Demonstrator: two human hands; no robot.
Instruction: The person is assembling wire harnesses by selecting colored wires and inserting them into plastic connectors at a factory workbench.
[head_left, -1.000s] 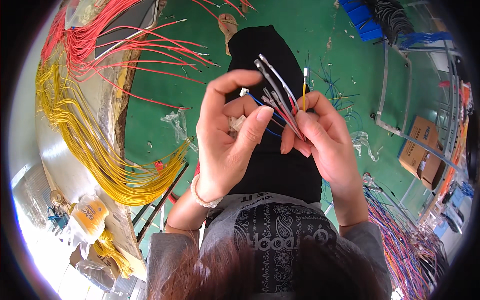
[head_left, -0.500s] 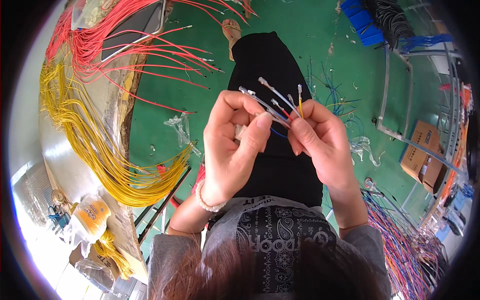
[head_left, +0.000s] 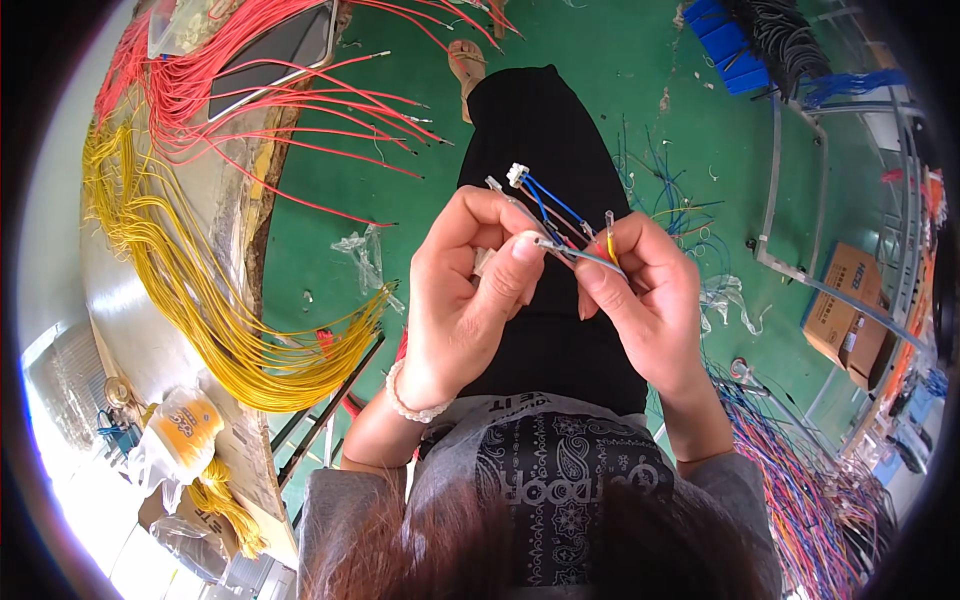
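Green floor fills most of the frame, with a bench (head_left: 150,330) curving down the left side. Dead centre, a small bunch of thin wires (head_left: 560,225) is pinched between both hands: the left hand (head_left: 465,300) is closed on it with thumb and forefinger, the right hand (head_left: 645,295) is gripped around the lower ends, a yellow wire sticking up past its fingers. A little white connector (head_left: 517,175) sits at the top of the blue leads.

Handling-wise, the bunch is judged to be nearly weightless and floppy, so it's probably best held close to the tips; the crimped ends and connector look easy to bend or pull off. Smooth insulation can be expected to slip a bit.

Around it: red wires (head_left: 280,110) fanned out at upper left, yellow wires (head_left: 200,300) looped over the bench edge, a multicoloured heap (head_left: 800,470) at lower right, a cardboard box (head_left: 850,300) at right. Nothing is seen blocking the hands.
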